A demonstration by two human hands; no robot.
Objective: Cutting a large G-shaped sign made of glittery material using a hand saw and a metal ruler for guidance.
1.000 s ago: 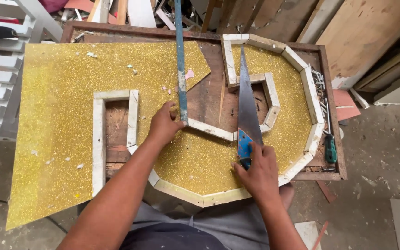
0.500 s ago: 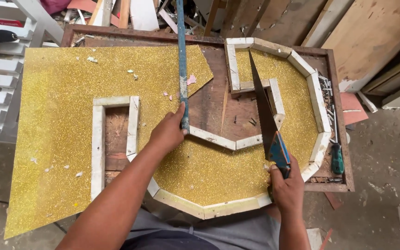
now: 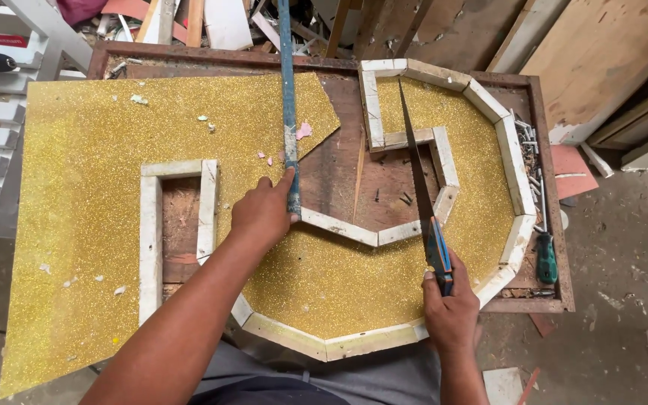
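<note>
— Left hand?
— Pressed down on the gold glitter sheet, fingers curled, index tip against the lower end of the long blue straightedge. Grip closed loosely around that end, holding it flat to the sheet.

— And the straightedge itself?
— Runs straight up and away from the hand, over the sheet's cut edge, off the top of the view.

— Right hand?
— Wrapped tight on the blue handle of a handsaw. Grip fully closed. Blade on edge, pointing away, lying across the notch of the white strip frame.

— Where on the frame?
— Near its right half, blade tip close to the inner upright strip at the top, heel just above the lower rim.

— Around them?
— Gold glitter fills the frame's inside. A separate rectangular white frame sits on the sheet, left of the left hand. Brown wooden worktop bare between sheet and frame. Green-handled screwdriver along the right rim, nails above it. Pink scrap beside the straightedge.
</note>
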